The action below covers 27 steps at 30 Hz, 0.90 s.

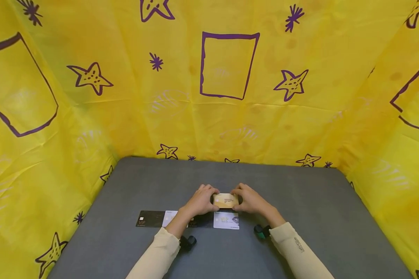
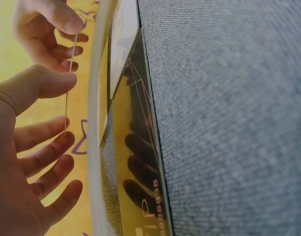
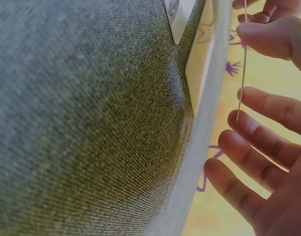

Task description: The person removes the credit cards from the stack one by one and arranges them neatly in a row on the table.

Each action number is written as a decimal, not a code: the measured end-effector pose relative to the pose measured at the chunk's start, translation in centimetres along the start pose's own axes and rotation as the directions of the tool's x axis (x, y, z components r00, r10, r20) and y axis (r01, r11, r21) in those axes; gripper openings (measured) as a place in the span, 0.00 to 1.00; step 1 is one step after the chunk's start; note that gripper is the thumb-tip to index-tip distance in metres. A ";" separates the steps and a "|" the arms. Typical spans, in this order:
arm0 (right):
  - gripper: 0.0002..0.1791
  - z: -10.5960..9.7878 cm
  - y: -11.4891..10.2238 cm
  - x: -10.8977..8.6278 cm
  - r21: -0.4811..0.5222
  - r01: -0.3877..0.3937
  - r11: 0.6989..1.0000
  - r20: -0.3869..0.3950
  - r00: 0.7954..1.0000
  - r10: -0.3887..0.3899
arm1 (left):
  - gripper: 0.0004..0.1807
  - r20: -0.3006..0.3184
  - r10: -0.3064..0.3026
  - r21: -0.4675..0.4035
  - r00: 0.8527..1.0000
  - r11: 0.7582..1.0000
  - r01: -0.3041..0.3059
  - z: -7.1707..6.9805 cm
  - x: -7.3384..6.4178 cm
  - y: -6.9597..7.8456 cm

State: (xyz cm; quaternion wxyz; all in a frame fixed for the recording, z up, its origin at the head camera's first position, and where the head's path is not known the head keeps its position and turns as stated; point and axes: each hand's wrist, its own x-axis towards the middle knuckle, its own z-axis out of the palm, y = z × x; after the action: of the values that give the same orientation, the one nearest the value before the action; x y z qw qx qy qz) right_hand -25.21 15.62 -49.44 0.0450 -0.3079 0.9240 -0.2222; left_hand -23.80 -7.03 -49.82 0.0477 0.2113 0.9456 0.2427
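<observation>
A gold card [image 1: 225, 200] is held level between both hands. My left hand [image 1: 203, 199] pinches its left end between thumb and fingers, and my right hand [image 1: 252, 199] pinches the right end the same way. Both wrist views show the card edge-on as a thin line [image 2: 67, 105], raised off the table. Just nearer than it lies a silver-white VIP card [image 1: 226, 221]. Beyond that card, another flat card [image 3: 199, 64] shows in the right wrist view; its colour is hard to tell from the yellow reflection.
The silver-white card ends a row on the grey table [image 1: 300, 201]. Leftward in it are a dark card [image 1: 200, 221], a white card [image 1: 169, 216] partly behind my left forearm, and another dark card [image 1: 150, 219]. Yellow patterned cloth [image 1: 227, 128] walls the back and sides.
</observation>
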 end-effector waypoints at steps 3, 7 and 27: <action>0.25 -0.2 -0.1 -0.2 -0.002 0.002 1.000 0.002 1.000 -0.002 | 0.27 0.002 0.001 -0.005 1.000 1.000 -0.001 0.0 -0.1 0.1; 0.25 -0.4 -0.2 -0.5 -0.004 0.014 1.000 -0.005 1.000 -0.014 | 0.27 0.002 0.001 -0.011 1.000 1.000 -0.001 -0.1 -0.1 0.2; 0.26 -1.6 0.3 -2.6 -0.007 0.036 0.999 -0.040 0.999 -0.037 | 0.28 0.003 0.046 -0.017 0.999 0.999 -0.046 0.3 0.1 2.1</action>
State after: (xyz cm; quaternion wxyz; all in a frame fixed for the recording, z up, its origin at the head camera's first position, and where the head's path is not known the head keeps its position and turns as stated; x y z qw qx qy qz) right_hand -23.62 18.01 -48.27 0.0214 -0.3203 0.9196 -0.2264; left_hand -23.07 -5.20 -49.04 0.0457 0.2330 0.9383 0.2513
